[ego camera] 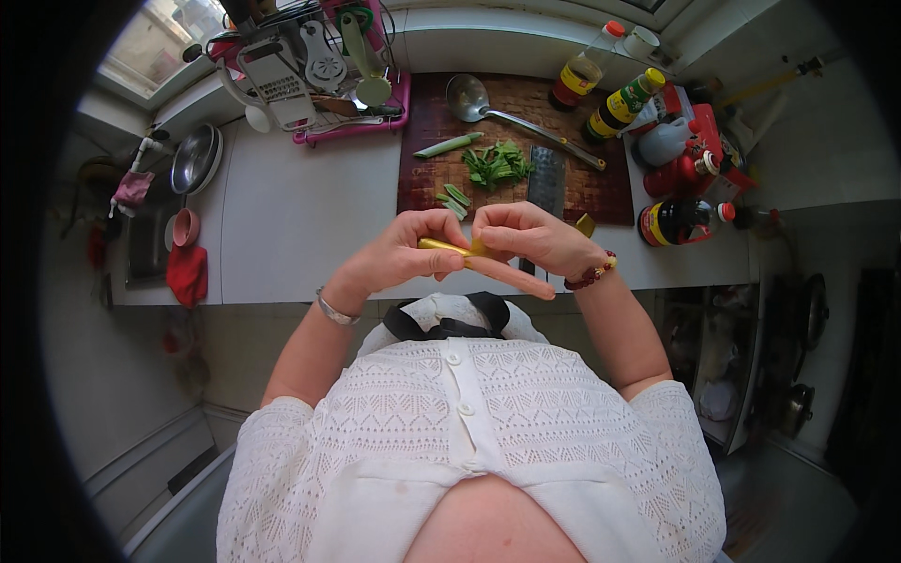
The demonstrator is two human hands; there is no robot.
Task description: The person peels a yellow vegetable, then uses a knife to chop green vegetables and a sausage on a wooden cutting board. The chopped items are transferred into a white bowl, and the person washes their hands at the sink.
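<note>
My left hand (pixel 415 246) holds a sausage (pixel 510 276) that is partly covered by a yellow wrapper (pixel 438 245). Its bare pink end points to the lower right. The fingers of my right hand (pixel 524 236) pinch a loose strip of the wrapper at the middle of the sausage. Beyond my hands, chopped green leaves (pixel 496 165) lie on a dark wooden cutting board (pixel 422 109). A green stalk (pixel 448 145) and several short cut pieces (pixel 454 200) are at their left. A cleaver (pixel 547 179) lies to their right, its lower part hidden behind my right hand.
A metal ladle (pixel 521 123) rests across the board's back. Sauce bottles (pixel 623 105) line its right side, with a dark bottle (pixel 683 222) near the counter's edge. A pink rack (pixel 352 130) of utensils stands back left. Metal bowls (pixel 196 160) and a red cloth (pixel 187 274) are far left.
</note>
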